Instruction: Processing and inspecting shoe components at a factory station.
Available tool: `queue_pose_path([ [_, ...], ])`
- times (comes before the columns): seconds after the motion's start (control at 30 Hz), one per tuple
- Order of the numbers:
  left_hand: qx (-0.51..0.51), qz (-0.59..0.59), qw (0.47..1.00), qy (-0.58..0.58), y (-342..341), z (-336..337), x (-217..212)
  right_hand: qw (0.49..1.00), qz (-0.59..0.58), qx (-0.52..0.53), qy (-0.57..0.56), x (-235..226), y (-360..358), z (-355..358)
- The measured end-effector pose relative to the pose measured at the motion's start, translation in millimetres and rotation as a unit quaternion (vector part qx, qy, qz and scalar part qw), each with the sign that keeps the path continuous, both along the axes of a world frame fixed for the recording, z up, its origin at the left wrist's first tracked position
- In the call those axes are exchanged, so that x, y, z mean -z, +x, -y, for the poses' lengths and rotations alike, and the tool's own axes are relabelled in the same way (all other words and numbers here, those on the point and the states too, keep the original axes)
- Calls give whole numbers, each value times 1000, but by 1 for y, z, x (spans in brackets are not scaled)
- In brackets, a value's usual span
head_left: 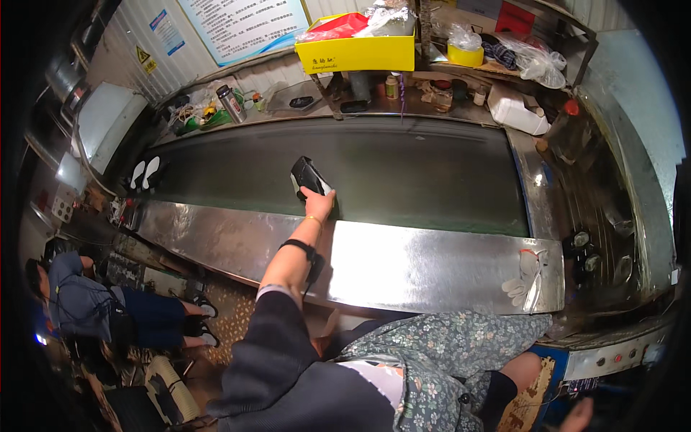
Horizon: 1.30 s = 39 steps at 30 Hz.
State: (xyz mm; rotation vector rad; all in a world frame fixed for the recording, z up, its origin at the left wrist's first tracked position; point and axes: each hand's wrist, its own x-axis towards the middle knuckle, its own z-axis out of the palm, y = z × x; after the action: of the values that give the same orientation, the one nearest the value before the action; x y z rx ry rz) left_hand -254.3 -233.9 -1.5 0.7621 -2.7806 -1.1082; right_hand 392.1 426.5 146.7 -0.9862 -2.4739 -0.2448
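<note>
My left hand (317, 204) is closed around a black shoe (308, 173) with white along its edge, over the dark conveyor belt (432, 173). The fingers wrap behind the shoe and are partly hidden. At the lower right rim, low beside the machine's front panel, my right hand (578, 415) shows only in part. Dim light and blur hide how its fingers are set and whether anything is in them. Toward the belt's left end lies a pair of dark shoes with white soles (151, 173), away from my hands.
A steel ledge (381, 263) runs along the belt's near side, with white gloves (524, 281) at its right end. Behind the belt stand a yellow box (356, 54), a thermos (231, 104) and a white plastic jug (517, 109). Another person (93, 302) is at lower left.
</note>
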Motion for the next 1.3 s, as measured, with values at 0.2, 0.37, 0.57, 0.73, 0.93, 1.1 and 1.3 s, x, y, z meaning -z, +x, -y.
queue_pose_path([
  [0.2,-40,44,981,186,-16,-19,-12,934,-148,24,-324,203,-74,121],
  [0.37,208,130,814,526,45,-60,-76,912,-257,-37,-318,152,-155,151],
  [0.57,651,-121,701,266,200,-185,-108,697,-331,-338,-539,11,-276,185],
  [0.73,674,162,442,569,231,-261,-105,883,-291,-290,-229,-9,-255,202],
  [0.93,571,141,641,493,268,-388,-76,936,-28,-291,-196,11,-231,215],
  [1.1,645,18,672,364,289,-397,-73,943,-65,-302,-121,-8,-224,226],
  [1.3,530,154,649,524,287,-388,-82,931,-58,-320,-163,-16,-229,222],
])
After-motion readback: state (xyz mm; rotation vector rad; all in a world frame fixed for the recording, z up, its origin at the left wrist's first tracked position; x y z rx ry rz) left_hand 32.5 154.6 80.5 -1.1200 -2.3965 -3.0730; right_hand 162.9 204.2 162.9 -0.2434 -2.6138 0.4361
